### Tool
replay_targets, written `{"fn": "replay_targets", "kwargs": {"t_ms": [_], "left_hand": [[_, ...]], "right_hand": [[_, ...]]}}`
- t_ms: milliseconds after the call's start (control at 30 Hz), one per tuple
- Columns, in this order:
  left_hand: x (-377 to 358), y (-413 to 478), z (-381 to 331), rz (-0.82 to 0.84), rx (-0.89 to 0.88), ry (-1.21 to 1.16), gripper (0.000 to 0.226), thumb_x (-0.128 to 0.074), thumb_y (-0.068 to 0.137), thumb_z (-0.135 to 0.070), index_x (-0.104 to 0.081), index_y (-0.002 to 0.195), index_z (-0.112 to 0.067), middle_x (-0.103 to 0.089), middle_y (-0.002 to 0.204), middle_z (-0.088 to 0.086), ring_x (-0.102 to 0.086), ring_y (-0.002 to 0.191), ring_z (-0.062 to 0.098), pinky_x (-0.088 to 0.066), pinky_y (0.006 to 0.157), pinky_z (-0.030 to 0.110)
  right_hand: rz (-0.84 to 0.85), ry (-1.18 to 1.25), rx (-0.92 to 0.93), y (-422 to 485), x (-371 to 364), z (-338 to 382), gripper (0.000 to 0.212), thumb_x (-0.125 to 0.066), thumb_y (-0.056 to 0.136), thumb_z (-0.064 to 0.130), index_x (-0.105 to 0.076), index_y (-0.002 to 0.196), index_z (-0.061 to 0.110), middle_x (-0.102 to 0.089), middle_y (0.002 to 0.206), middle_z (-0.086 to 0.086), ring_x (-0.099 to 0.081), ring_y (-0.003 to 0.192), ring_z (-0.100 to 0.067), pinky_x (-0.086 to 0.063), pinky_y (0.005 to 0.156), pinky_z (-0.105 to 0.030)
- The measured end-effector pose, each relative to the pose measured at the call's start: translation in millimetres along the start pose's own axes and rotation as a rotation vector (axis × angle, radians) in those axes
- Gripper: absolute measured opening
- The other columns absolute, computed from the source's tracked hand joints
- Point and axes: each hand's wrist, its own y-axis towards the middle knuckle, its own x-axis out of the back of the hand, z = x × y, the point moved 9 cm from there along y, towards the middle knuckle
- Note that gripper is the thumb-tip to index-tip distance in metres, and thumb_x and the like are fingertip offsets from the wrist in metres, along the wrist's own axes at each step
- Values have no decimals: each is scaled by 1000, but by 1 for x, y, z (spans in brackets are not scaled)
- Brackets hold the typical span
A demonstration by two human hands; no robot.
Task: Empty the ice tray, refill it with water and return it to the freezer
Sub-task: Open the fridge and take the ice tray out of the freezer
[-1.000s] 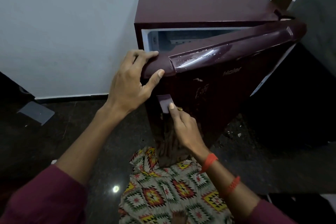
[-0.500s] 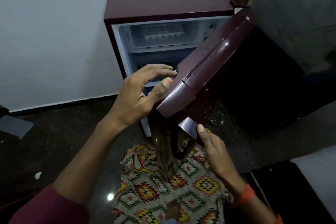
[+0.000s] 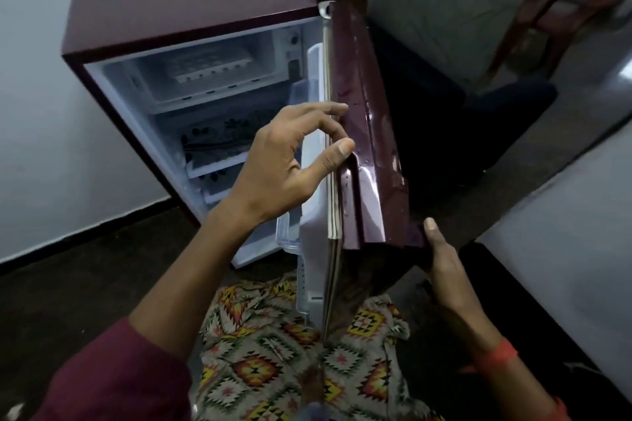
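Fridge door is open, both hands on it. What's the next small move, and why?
Probably release the left hand from the door and reach into the top compartment for the ice tray. The door stands wide open, the tray lies in plain view, and the right hand also grips the door, so it can hold it open.

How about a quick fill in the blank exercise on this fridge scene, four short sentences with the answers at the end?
1. The door of the maroon fridge stands ____.
2. The white ice tray lies in the freezer compartment at the ____ of the fridge.
3. The left hand grips the edge of the ____.
4. The orange wristband is on the ____ arm.
Missing words: open; top; door; right.
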Motion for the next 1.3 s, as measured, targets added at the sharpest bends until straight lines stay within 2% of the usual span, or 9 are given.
{"fn": "replay_targets", "kwargs": {"t_ms": [233,367,600,767,867,933,1033,1133,1300], "left_hand": [[-67,33,-25,131,-88,32,34,-67,94,-41,-71,120,-20,-62,137,-4,-43,141,12,-37,115,44],[-98,50,-33,157,-125,42,36,-64,95,-45,-71,122,-22,-62,138,-4,-42,143,15,-31,118,51],[-146,79,-45,144,-151,80,41,-61,94,-50,-70,123,-23,-62,138,-5,-41,144,14,-20,122,53],[-179,102,-50,167,-178,82,42,-58,97,-48,-66,130,-23,-59,142,-4,-38,146,16,-17,124,51],[-196,117,-52,183,-195,82,41,-58,99,-42,-63,134,-23,-55,147,-3,-35,148,16,-15,125,51],[-208,127,-52,194,-207,84,40,-57,100,-40,-61,137,-24,-52,150,-2,-33,149,17,-14,125,50],[-225,140,-52,203,-229,103,41,-54,102,-38,-59,140,-24,-50,152,-1,-31,150,19,-13,125,48],[-241,156,-52,206,-244,120,41,-51,103,-36,-56,142,-25,-48,154,0,-30,150,21,-12,125,44],[-265,179,-47,208,-251,119,42,-49,104,-30,-54,145,-24,-45,155,1,-28,151,22,-10,125,44]], "right_hand": [[-196,77,28,0,64,10,49,-34,108,46,-74,118,19,-73,122,-3,-64,120,-20,-42,112,-51],[-342,42,84,-12,102,20,27,-41,107,32,-65,118,27,-68,122,6,-63,117,-8,-48,107,-49],[-443,15,314,-35,147,47,20,-52,98,44,-62,115,42,-66,120,14,-62,118,-10,-55,100,-42],[-451,-11,439,-34,165,82,36,-40,102,33,-56,133,23,-65,127,22,-59,123,-3,-51,100,-23],[-519,-97,465,-28,184,96,48,-40,103,45,-51,144,23,-62,133,19,-57,125,-4,-48,107,-35],[-576,-156,471,-22,196,103,50,-46,102,48,-49,147,27,-65,122,28,-62,113,2,-50,103,-32],[-669,-159,477,-9,218,109,49,-52,102,46,-50,147,28,-69,116,12,-67,109,-13,-52,100,-37],[-761,-181,538,3,241,117,47,-54,102,47,-54,143,25,-63,134,3,-61,124,-14,-53,101,-49],[-932,-293,653,16,267,137,36,-57,103,34,-62,136,19,-58,123,-6,-64,109,-13,-60,87,-44]]}}
